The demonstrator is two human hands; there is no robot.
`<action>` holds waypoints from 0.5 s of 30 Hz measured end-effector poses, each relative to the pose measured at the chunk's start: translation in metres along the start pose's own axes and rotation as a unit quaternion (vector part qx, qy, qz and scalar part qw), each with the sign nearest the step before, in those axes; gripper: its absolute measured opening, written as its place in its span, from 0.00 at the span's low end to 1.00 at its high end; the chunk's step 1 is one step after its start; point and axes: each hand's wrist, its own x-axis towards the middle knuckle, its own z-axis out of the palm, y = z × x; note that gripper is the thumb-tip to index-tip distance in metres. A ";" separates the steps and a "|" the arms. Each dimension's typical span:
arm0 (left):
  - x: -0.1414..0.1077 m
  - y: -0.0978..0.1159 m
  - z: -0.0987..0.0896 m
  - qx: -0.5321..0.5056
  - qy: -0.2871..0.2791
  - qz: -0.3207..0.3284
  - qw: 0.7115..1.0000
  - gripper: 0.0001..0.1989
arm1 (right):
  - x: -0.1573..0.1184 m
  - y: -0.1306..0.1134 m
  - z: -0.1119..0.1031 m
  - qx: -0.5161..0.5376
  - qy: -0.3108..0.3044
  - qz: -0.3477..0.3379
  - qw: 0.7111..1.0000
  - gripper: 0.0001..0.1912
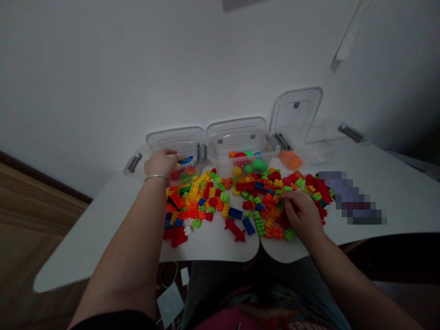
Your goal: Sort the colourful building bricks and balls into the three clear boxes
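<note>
My left hand [161, 163], with a bangle at its wrist, is over the left clear plastic box [189, 176]. Its visible fingers stretch over the box, apart, and I see nothing between them. Blue, red and green toy bricks [186, 160] lie in that box. My right hand [304, 213] reaches down into the right part of a pile of toy bricks [194, 190], its fingers curled inward among orange and red bricks. What those fingers hold, if anything, is hidden. A red long piece [235, 230] and a blue brick [248, 226] lie near the table's front edge.
The middle clear box [220, 160] holds colourful balls [257, 165]. A third box [314, 158] on the right has orange pieces [290, 159] inside and its lid [296, 110] upright against the wall. A blurred patch [350, 197] covers something on the white table [213, 247].
</note>
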 end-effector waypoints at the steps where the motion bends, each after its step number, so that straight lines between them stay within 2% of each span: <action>1: -0.001 0.001 0.000 -0.002 0.011 0.004 1.000 0.16 | 0.000 0.000 0.000 0.001 0.000 0.000 1.000 0.08; 5: -0.007 -0.002 0.004 -0.026 0.079 0.043 0.996 0.16 | 0.001 -0.001 0.000 0.007 0.000 0.002 1.000 0.09; 8: -0.017 -0.002 0.009 -0.059 0.160 0.113 0.979 0.15 | 0.000 -0.001 0.000 0.007 0.001 0.002 1.000 0.09; 11: -0.042 0.007 0.014 -0.079 0.217 0.192 0.954 0.13 | 0.001 -0.001 0.000 0.007 -0.004 0.010 1.000 0.09; 12: -0.055 0.013 0.015 -0.085 0.223 0.220 0.946 0.13 | 0.001 -0.002 0.000 0.010 -0.004 0.014 1.000 0.09; 15: -0.103 0.036 0.020 -0.096 0.159 0.323 0.928 0.10 | 0.002 -0.003 -0.001 0.019 -0.004 0.023 1.000 0.09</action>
